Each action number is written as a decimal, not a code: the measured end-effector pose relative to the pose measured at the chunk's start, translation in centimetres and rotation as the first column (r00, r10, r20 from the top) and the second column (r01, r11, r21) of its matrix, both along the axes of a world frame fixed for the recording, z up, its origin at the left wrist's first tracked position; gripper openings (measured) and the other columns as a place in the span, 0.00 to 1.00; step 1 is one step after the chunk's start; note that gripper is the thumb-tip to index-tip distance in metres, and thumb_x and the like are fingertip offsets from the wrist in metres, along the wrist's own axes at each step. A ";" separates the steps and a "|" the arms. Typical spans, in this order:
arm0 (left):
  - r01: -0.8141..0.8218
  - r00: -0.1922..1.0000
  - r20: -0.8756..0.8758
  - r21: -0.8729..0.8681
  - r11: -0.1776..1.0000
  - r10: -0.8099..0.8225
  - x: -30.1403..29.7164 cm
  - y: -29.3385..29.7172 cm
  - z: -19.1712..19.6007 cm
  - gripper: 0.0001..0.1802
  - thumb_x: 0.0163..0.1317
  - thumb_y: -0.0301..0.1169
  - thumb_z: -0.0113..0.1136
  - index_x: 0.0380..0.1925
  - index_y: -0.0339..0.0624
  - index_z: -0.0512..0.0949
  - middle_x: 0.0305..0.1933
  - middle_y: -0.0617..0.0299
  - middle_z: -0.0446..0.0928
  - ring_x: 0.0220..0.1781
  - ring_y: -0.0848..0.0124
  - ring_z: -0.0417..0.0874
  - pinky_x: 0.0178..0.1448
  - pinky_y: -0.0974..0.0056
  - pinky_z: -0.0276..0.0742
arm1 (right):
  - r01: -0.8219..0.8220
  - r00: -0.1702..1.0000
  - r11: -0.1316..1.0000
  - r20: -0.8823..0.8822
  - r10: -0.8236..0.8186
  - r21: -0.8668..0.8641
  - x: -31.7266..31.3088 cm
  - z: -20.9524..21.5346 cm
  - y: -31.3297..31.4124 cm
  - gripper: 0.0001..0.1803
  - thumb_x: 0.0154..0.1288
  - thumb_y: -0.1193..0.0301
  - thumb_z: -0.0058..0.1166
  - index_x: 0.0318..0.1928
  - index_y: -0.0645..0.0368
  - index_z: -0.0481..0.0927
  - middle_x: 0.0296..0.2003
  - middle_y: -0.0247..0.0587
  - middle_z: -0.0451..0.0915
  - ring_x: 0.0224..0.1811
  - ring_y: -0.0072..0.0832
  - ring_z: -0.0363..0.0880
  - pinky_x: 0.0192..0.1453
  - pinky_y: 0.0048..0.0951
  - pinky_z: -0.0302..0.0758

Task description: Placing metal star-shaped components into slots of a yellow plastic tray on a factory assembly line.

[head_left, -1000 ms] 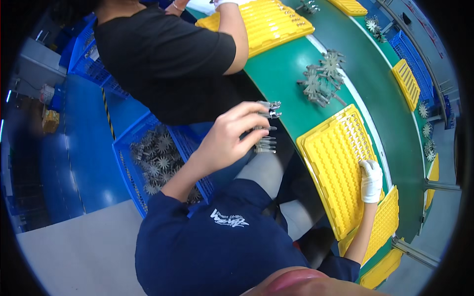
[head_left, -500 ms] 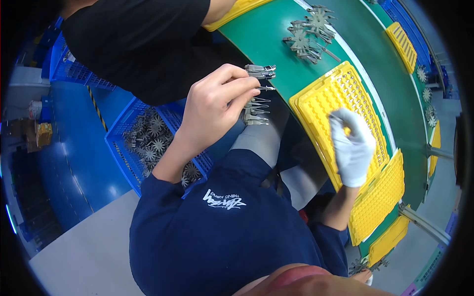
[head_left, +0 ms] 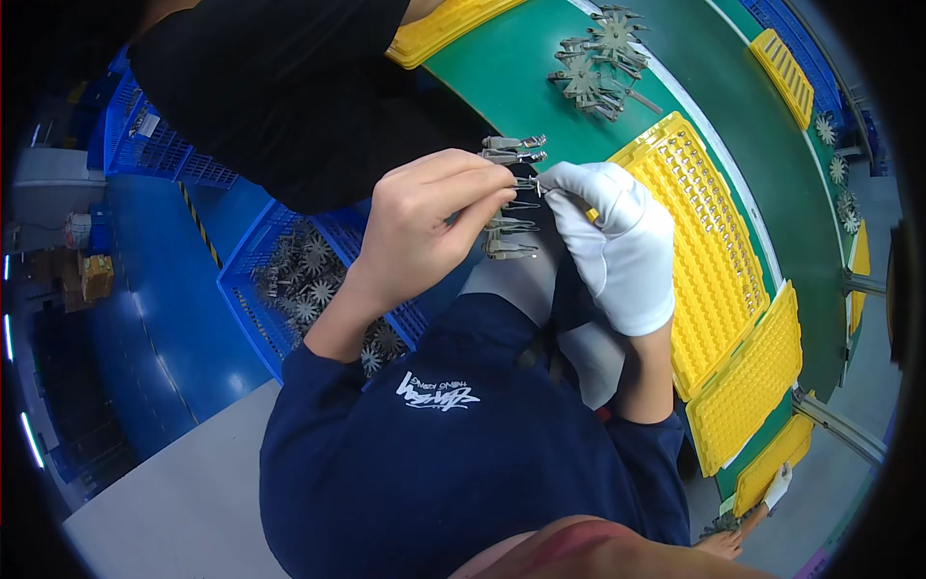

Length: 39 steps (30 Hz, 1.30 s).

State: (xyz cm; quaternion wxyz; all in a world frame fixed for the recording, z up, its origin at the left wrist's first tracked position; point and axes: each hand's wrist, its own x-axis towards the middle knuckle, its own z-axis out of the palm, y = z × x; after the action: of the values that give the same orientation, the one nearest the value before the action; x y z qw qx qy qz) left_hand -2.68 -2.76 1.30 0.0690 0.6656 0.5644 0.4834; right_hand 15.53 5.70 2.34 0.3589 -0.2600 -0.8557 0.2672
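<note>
My bare left hand (head_left: 415, 217) grips a metal clip wheel (head_left: 509, 249), a fixture with several spring clips sticking out round it. The clips point right, toward my other hand. White-gloved, my right hand (head_left: 622, 246) has thumb and forefinger pinched round a small shiny metal part (head_left: 538, 186), at the tip of one clip. Whether that clip holds the part cannot be made out. Two upper clips carry shiny pieces at their ends; the lower ones look bare. Beyond the glove lies a yellow ridged tray (head_left: 690, 333), with rows of small metal parts along its far side.
More clip wheels (head_left: 593, 72) lie on the green table (head_left: 526, 92). A second yellow tray (head_left: 748, 376) overlaps the near end of the first. At left stands a blue basket (head_left: 241, 304) full of clip wheels. A co-worker's dark sleeve (head_left: 280, 87) is close ahead.
My right hand has moved left from above the yellow tray to the clip wheel, bringing a small metal part to a clip. My left hand keeps its hold, almost in place.
</note>
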 end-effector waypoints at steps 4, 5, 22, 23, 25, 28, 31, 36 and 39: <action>0.039 0.999 -0.008 0.019 0.999 -0.039 -0.1 0.2 -0.1 0.05 0.55 0.20 0.69 0.32 0.33 0.84 0.33 0.52 0.84 0.34 0.57 0.85 0.38 0.61 0.80 | -0.056 0.998 0.998 0.023 0.055 0.034 -0.2 0.3 0.4 0.09 0.60 0.80 0.65 0.42 0.59 0.84 0.33 0.44 0.82 0.35 0.41 0.83 0.43 0.33 0.78; 0.063 0.998 -0.014 0.013 0.998 -0.063 0.0 0.3 0.0 0.05 0.55 0.19 0.68 0.33 0.33 0.83 0.33 0.52 0.83 0.34 0.56 0.85 0.38 0.60 0.80 | -0.085 0.996 0.996 0.023 0.084 0.034 -0.2 0.4 0.4 0.09 0.60 0.80 0.65 0.42 0.58 0.84 0.33 0.44 0.82 0.35 0.41 0.83 0.43 0.33 0.78; 0.083 0.995 0.049 0.054 0.995 -0.085 -0.7 0.3 -1.2 0.07 0.55 0.20 0.68 0.35 0.31 0.84 0.34 0.51 0.83 0.36 0.57 0.85 0.40 0.59 0.81 | -0.110 0.985 0.990 0.142 0.097 0.084 -0.6 0.8 0.8 0.09 0.60 0.79 0.65 0.41 0.57 0.84 0.31 0.44 0.80 0.33 0.42 0.82 0.40 0.35 0.78; 0.090 0.994 0.050 0.051 0.995 -0.093 -0.7 0.1 -1.3 0.07 0.55 0.20 0.68 0.35 0.31 0.84 0.34 0.51 0.83 0.36 0.57 0.85 0.40 0.59 0.81 | -0.110 0.984 0.991 0.147 0.098 0.076 -0.7 0.6 0.6 0.09 0.60 0.79 0.65 0.41 0.57 0.84 0.31 0.44 0.80 0.33 0.42 0.82 0.40 0.35 0.78; 0.070 0.996 0.044 0.066 0.995 -0.073 -0.7 0.2 -1.7 0.08 0.52 0.18 0.69 0.35 0.33 0.85 0.34 0.54 0.84 0.35 0.60 0.85 0.39 0.62 0.80 | -0.098 0.989 0.987 0.126 0.082 0.125 -1.3 0.3 0.6 0.08 0.61 0.79 0.65 0.41 0.57 0.84 0.31 0.44 0.80 0.33 0.42 0.82 0.40 0.35 0.77; 0.071 0.997 0.021 0.080 0.994 -0.073 -0.8 0.3 -1.9 0.08 0.52 0.18 0.69 0.35 0.32 0.85 0.34 0.54 0.84 0.35 0.61 0.85 0.38 0.63 0.80 | -0.068 0.992 0.991 0.110 0.055 0.116 -2.0 -0.2 -0.1 0.09 0.61 0.80 0.64 0.42 0.58 0.83 0.31 0.45 0.81 0.34 0.43 0.82 0.41 0.36 0.78; 0.053 0.998 0.030 0.092 0.994 -0.056 -0.4 0.7 -2.2 0.08 0.52 0.18 0.69 0.34 0.32 0.84 0.34 0.53 0.84 0.34 0.60 0.85 0.38 0.62 0.80 | -0.033 0.998 0.995 0.050 0.029 0.095 -2.2 -1.2 0.1 0.09 0.62 0.79 0.64 0.42 0.58 0.82 0.33 0.45 0.81 0.35 0.44 0.82 0.42 0.37 0.78; -0.003 0.999 0.032 0.034 0.999 0.001 0.6 0.3 -2.6 0.07 0.54 0.18 0.69 0.34 0.33 0.84 0.34 0.52 0.83 0.34 0.59 0.85 0.38 0.62 0.80 | 0.039 0.999 0.998 0.004 -0.039 -0.054 -1.4 -1.9 -1.0 0.09 0.64 0.78 0.62 0.45 0.58 0.83 0.35 0.46 0.83 0.38 0.43 0.84 0.44 0.35 0.79; -0.011 0.995 0.097 -0.038 0.999 0.015 0.2 0.2 -2.8 0.05 0.58 0.18 0.67 0.36 0.32 0.84 0.35 0.52 0.84 0.34 0.60 0.85 0.40 0.63 0.80 | 0.143 0.990 0.971 0.038 -0.138 -0.192 0.4 -1.5 -1.3 0.13 0.67 0.78 0.60 0.52 0.60 0.84 0.36 0.45 0.84 0.37 0.34 0.84 0.46 0.31 0.79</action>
State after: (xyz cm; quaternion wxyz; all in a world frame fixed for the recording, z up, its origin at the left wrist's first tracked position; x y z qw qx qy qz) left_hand -2.52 -2.57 -1.46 0.1060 0.6361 0.5736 0.5051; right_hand 15.91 4.36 0.84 0.3394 -0.3569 -0.8093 0.3201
